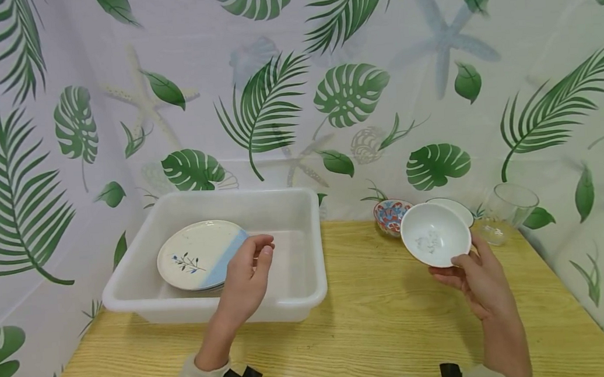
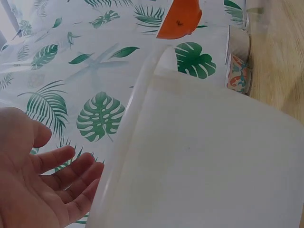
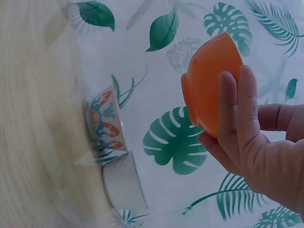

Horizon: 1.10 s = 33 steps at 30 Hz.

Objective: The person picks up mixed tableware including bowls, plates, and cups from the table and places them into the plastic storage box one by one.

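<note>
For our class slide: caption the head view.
Right hand lifts orange-backed white bowl; open left hand hovers over white plastic tub.

- The head camera is looking forward and down from above the near edge, taking in the white tub (image 1: 299,294) at middle distance.
- The left wrist camera is sitting close against the tub's (image 2: 199,166) outer wall.
- The right wrist camera is looking from right of the tub, sharing the patterned bowl (image 3: 107,124) (image 2: 237,73) beyond it.
</note>
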Available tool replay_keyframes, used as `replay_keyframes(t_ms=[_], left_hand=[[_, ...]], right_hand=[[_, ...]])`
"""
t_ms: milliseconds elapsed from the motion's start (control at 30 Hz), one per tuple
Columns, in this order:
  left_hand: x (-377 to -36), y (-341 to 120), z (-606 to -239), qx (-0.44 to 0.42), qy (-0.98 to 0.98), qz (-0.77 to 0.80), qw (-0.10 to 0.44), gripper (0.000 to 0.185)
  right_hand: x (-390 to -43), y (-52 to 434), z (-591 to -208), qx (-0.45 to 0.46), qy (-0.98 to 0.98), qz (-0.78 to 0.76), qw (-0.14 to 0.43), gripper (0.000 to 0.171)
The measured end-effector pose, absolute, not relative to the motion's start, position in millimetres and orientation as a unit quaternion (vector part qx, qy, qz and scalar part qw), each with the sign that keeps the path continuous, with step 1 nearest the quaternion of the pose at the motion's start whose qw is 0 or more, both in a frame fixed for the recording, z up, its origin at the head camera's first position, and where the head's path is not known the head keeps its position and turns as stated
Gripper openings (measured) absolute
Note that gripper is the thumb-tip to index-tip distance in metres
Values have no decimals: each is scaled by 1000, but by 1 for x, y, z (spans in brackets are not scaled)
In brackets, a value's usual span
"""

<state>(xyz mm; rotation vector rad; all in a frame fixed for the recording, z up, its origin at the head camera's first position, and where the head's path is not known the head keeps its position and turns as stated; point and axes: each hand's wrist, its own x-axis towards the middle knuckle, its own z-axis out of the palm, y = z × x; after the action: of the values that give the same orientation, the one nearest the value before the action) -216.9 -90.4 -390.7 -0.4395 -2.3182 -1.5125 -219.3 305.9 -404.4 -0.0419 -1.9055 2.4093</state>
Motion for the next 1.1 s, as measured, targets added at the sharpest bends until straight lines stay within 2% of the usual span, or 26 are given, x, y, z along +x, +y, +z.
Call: replay_keyframes(t_ms=[267, 467, 900, 1100], left_hand=[[-206, -73, -392, -195, -822, -507, 171, 25], [-194, -60, -391, -237, -815, -508, 146, 27], [-175, -37, -387, -304, -798, -518, 51, 42], [-170, -33, -389, -341, -775, -531, -22, 54]], right_hand=[[-208, 291, -388, 39, -658, 751, 51, 66], [-198, 276, -375, 65, -695, 715, 40, 69], [-177, 255, -361, 186, -724, 664, -6, 68], [-171, 247, -358, 215, -748, 626, -45, 66]])
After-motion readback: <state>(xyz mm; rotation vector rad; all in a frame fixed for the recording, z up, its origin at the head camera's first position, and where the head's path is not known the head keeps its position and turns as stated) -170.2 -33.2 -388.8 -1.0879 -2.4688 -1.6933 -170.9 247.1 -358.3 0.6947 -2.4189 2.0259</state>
